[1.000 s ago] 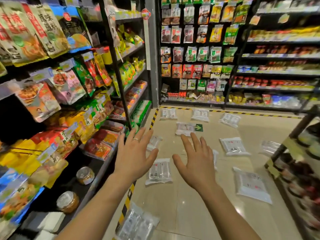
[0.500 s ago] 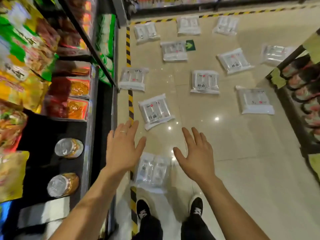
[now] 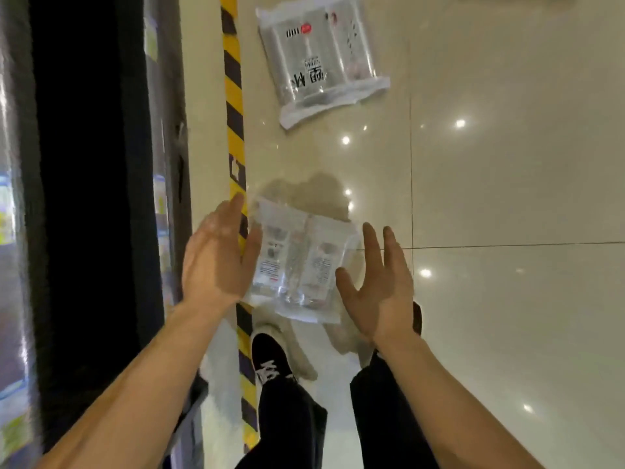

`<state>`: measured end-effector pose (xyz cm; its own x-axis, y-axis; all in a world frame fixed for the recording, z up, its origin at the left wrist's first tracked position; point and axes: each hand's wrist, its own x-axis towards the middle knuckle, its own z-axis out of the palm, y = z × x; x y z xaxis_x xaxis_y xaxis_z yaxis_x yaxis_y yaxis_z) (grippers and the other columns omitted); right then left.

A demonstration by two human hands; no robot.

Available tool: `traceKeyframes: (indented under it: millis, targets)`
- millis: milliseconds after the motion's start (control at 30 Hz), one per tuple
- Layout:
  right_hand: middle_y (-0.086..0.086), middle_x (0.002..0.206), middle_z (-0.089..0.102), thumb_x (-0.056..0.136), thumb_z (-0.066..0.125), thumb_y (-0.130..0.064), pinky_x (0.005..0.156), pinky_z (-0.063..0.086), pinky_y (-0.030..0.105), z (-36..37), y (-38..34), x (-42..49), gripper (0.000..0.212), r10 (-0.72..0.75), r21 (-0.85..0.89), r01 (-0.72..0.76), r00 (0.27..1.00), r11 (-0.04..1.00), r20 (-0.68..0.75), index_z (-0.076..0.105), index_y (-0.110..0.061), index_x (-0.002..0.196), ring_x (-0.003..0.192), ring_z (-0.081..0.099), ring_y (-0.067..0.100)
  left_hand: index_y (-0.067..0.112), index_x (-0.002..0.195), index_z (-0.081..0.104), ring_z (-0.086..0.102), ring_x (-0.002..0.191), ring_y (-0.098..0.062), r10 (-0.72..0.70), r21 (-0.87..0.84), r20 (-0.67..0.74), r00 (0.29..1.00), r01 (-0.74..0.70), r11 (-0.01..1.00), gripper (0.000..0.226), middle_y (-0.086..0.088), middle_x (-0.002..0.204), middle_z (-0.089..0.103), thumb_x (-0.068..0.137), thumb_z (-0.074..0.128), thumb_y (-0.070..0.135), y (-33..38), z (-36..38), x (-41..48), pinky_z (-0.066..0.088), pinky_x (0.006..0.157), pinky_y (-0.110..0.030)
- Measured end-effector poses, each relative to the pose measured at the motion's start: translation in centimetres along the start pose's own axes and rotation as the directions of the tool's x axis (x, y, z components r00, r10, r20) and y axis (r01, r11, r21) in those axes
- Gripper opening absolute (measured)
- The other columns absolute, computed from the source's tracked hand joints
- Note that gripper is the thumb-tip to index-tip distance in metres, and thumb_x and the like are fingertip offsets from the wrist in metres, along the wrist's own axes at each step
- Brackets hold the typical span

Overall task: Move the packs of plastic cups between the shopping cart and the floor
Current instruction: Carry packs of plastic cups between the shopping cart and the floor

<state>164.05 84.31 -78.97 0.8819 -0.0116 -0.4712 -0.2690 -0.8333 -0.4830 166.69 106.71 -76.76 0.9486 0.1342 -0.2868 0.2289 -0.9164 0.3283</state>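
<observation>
Since the pack (image 3: pixel 297 262) nearest the feet lies flat on the floor (image 3: pixel 490 198), just right of the striped tape (image 3: pixel 235 96), both hands come at it from the sides. The left hand (image 3: pixel 216 262) stands at its left edge and the right hand (image 3: pixel 378 286) at its right, palms turned inward and fingers straight, so each grip is open and holds nothing. That framing suits a limp, slippery bag of cups, which I judge is easier to pinch by its two long edges than to scoop from above. The left thumb overlaps the wrapper's edge, but motion blur leaves it unclear whether skin touches plastic; the right hand seems just clear of it. A second pack (image 3: pixel 321 55) lies farther up the floor, well apart, also beside the tape. A black shoe (image 3: pixel 270 357) stands just below the near pack, and the dark shelf base (image 3: pixel 84 198) runs along the left. No cart is in view, so the pickup reads as the start of a floor-to-cart move. Compared with half a second ago, the view has tipped steeply down: the many packs spread across the aisle have dropped out of sight, leaving only two. The hands, then held above the near pack with the left one covering part of it, have lowered and parted to flank it.
</observation>
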Motion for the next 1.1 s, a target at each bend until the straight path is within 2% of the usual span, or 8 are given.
traceKeyframes:
  millis: [133,300,467,533,633,833,967,1100]
  targets:
    - [0.019,0.159,0.02,0.089,0.049,-0.052,0.107,0.037,0.052,8.7,4.8,3.4,0.078,0.038,-0.005,-0.038,0.999,0.999,-0.004,0.018,-0.026,0.155,0.143,0.028,0.039,0.014,0.147,0.036,0.042,0.13,-0.026,-0.112,-0.011,0.014,0.994,0.113,0.994,0.054,-0.011,0.142,0.049,0.101,0.04,0.041,-4.8,8.7,2.0,0.038,0.104,-0.041]
    - [0.019,0.159,0.019,0.09,0.05,-0.055,0.105,0.039,0.055,16.5,9.6,6.5,0.077,0.041,-0.03,-0.041,0.999,0.999,0.003,0.016,-0.033,0.155,0.142,0.027,0.038,0.02,0.153,0.021,0.04,0.132,-0.038,-0.136,0.142,0.122,0.983,0.118,0.983,0.06,-0.016,0.148,0.039,0.1,0.033,0.048,-10.5,18.0,3.0,0.041,0.101,-0.053]
    - [0.02,0.157,0.022,0.09,0.043,-0.065,0.104,0.038,0.056,22.5,12.7,7.8,0.083,0.125,-0.002,-0.125,0.991,0.992,0.056,-0.006,-0.042,0.153,0.141,0.029,0.038,0.024,0.155,0.008,0.037,0.134,-0.041,-0.18,0.151,0.153,0.972,0.157,0.976,0.066,-0.021,0.15,0.033,0.1,0.029,0.052,-14.3,23.7,3.8,0.038,0.103,-0.057]
    - [0.019,0.147,0.037,0.088,0.038,-0.069,0.097,0.043,0.055,24.5,13.3,7.6,0.086,0.118,0.007,-0.119,0.992,0.993,0.05,-0.014,-0.043,0.15,0.131,0.041,0.039,0.03,0.155,0.003,0.044,0.128,-0.042,-0.182,0.1,0.194,0.964,0.165,0.981,0.065,-0.022,0.145,0.039,0.101,0.031,0.051,-15.4,25.3,3.8,0.041,0.098,-0.054]
    - [0.013,0.138,0.048,0.088,0.035,-0.069,0.095,0.044,0.052,26.3,13.6,7.6,0.083,0.123,0.064,-0.121,0.992,0.991,-0.015,-0.014,-0.042,0.15,0.122,0.049,0.034,0.04,0.154,-0.002,0.06,0.096,-0.04,-0.154,-0.065,0.236,0.96,0.174,0.983,0.065,-0.02,0.121,0.054,0.101,0.036,0.046,-16.3,27.0,3.9,0.052,0.078,-0.046]
    - [0.011,0.127,0.05,0.093,0.042,-0.058,0.092,0.044,0.046,26.0,13.4,7.5,0.08,0.054,0.165,-0.036,0.993,0.986,-0.106,-0.003,-0.034,0.154,0.109,0.047,0.021,0.035,0.156,-0.001,0.053,0.111,-0.035,-0.146,-0.191,0.16,0.976,0.176,0.966,0.069,-0.018,0.138,0.043,0.101,0.039,0.048,-15.9,27.3,3.3,0.046,0.084,-0.038]
    - [0.009,0.144,0.033,0.098,0.054,-0.042,0.081,0.039,0.024,21.1,11.4,7.4,0.08,0.037,0.334,-0.004,0.995,0.943,-0.094,-0.009,-0.048,0.147,0.09,0.028,-0.016,0.028,0.157,0.003,0.051,0.114,-0.037,-0.131,-0.21,0.067,0.989,0.142,0.967,0.068,-0.02,0.131,0.047,0.102,0.039,0.044,-12.8,23.7,3.6,0.038,0.08,-0.035]
    - [0.013,0.144,0.032,0.097,0.057,-0.036,0.069,0.034,0.006,13.6,8.0,8.8,0.081,-0.034,0.314,0.077,0.99,0.946,-0.138,-0.004,-0.038,0.15,0.085,0.024,-0.031,0.032,0.157,0.008,0.052,0.114,-0.035,-0.17,-0.266,-0.046,0.984,0.152,0.952,0.067,-0.018,0.129,0.048,0.101,0.044,0.041,-8.2,17.3,4.8,0.037,0.086,-0.03]
